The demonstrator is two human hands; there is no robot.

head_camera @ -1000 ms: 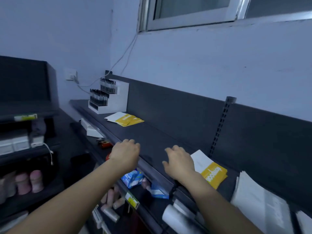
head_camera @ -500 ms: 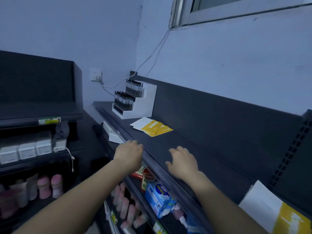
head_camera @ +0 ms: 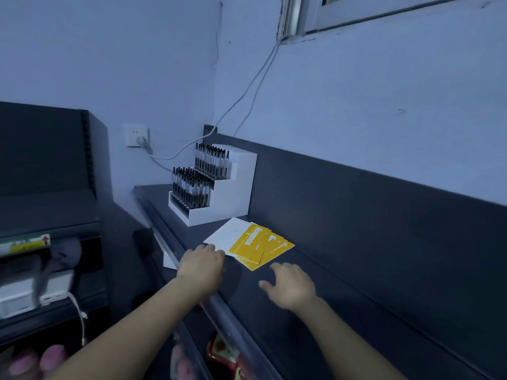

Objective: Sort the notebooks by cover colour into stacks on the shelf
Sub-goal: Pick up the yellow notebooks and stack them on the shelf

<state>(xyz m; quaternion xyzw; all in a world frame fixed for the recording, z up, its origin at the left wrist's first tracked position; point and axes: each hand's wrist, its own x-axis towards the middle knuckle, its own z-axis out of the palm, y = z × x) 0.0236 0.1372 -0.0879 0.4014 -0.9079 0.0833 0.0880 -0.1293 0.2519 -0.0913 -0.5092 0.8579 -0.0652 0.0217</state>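
Both hands have travelled along the shelf [head_camera: 343, 283] toward its far end; the left hand [head_camera: 201, 266], fingers loosely spread and empty, touches the notebooks [head_camera: 251, 242], the right hand [head_camera: 290, 286] open nearby. Fanned covers could slide off the front edge.

A small pile of notebooks [head_camera: 251, 242] lay flat on the dark shelf [head_camera: 315, 311], just in front of the shelf's back panel and near its left end. Each cover was part white and part yellow, the yellow part carrying white lettering too blurred to read. The top notebook [head_camera: 238, 238] showed its white half toward the left and its yellow half toward the right. Beneath it, at least two more yellow-cornered notebooks [head_camera: 277, 249] fanned out to the right, their edges slightly askew, so the pile was loose rather than squared. The pile sat turned at an angle to the shelf's front edge.
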